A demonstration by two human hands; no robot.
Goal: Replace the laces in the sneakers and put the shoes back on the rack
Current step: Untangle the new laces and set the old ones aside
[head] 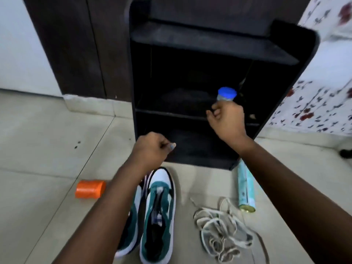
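Two green, white and black sneakers [159,212] lie side by side on the tiled floor, toes toward the rack, with no laces in them. A heap of white laces [222,231] lies on the floor to their right. The black shoe rack [209,46] stands ahead with dark shelves. My right hand [226,119] is closed around a clear bottle with a blue cap [226,93] in front of the middle shelf. My left hand [152,149] is a loose fist by the rack's lower left corner, with nothing visibly in it.
An orange cylinder [90,189] lies on the floor to the left of the sneakers. A pale green spray can [245,189] lies right of the rack's base. A flowered bedsheet [323,88] hangs at the right. A dark wooden door [80,44] stands behind the rack.
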